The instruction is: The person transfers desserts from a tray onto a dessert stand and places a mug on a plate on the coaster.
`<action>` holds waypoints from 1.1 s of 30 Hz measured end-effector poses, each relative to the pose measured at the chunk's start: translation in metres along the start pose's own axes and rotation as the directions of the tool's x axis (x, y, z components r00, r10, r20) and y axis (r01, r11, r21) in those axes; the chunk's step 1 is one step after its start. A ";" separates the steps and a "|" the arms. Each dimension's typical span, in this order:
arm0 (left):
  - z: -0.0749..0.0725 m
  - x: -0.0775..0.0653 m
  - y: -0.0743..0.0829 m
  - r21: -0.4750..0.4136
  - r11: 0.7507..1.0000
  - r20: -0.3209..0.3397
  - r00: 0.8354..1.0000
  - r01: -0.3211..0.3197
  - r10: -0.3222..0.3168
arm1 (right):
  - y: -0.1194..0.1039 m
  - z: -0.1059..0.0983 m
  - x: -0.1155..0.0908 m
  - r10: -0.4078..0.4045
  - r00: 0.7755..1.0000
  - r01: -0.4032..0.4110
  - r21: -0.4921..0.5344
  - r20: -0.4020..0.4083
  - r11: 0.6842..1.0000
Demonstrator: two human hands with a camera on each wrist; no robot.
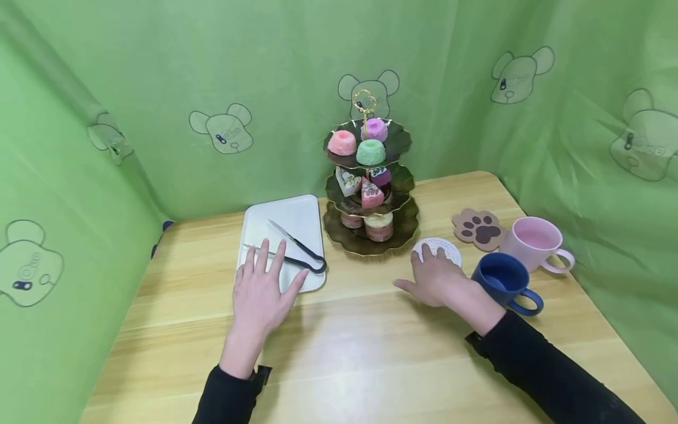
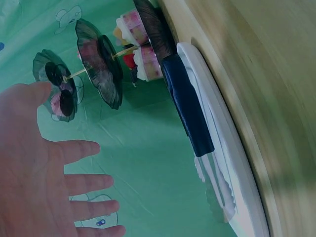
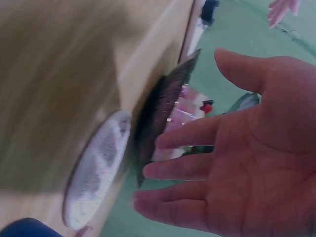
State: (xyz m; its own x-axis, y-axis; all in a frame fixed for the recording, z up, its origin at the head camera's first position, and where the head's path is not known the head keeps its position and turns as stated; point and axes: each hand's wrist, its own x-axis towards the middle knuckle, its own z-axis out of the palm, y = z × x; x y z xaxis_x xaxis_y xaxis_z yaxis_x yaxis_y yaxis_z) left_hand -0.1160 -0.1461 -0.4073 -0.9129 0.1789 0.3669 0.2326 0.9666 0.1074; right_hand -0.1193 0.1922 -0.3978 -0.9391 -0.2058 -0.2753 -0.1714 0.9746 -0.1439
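My left hand (image 1: 259,297) is spread, fingers straight, above the front of a white tray (image 1: 281,209). Tongs with black handles (image 1: 322,268) lie on that tray, their jaws apart and pointing left. The left wrist view shows this palm (image 2: 29,163) apart from the tongs (image 2: 187,106) and holding nothing. Over a round white patterned coaster (image 1: 447,250) hovers my right hand (image 1: 434,281), covering its front part. Seen from the right wrist, the fingers are extended and the palm (image 3: 252,148) is bare, with a gap to the coaster (image 3: 98,170).
A dark three-tier stand (image 1: 371,250) with toy cakes stands at the back middle. Right of the coaster are a blue mug (image 1: 500,277), a pink mug (image 1: 535,235) and a brown paw-shaped coaster (image 1: 471,227). Green curtains (image 1: 286,88) border the wooden table (image 1: 344,365).
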 end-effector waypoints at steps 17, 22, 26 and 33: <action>-0.003 -0.004 -0.003 0.013 0.998 0.042 0.997 0.065 -0.066 | -0.022 0.020 -0.001 -0.112 0.993 0.113 -0.010 0.045 0.994; 0.000 -0.005 -0.001 0.017 0.997 0.040 0.997 0.073 -0.073 | -0.041 0.021 -0.001 -0.165 0.986 0.165 -0.029 0.023 0.986; 0.002 -0.005 0.001 0.020 0.997 0.048 0.996 0.070 -0.071 | -0.057 0.025 -0.001 -0.179 0.984 0.180 -0.049 0.026 0.983; 0.007 -0.008 0.001 0.019 0.996 0.069 0.994 0.083 -0.084 | -0.087 0.037 -0.001 -0.234 0.972 0.236 -0.098 0.032 0.967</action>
State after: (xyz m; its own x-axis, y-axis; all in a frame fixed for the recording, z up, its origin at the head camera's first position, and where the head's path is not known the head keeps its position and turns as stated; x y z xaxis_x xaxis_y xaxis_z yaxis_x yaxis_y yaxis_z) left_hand -0.1107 -0.1454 -0.4171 -0.9501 0.1096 0.2919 0.1499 0.9815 0.1195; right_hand -0.0923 0.1040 -0.4205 -0.8628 -0.4309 -0.2642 -0.4166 0.9023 -0.1112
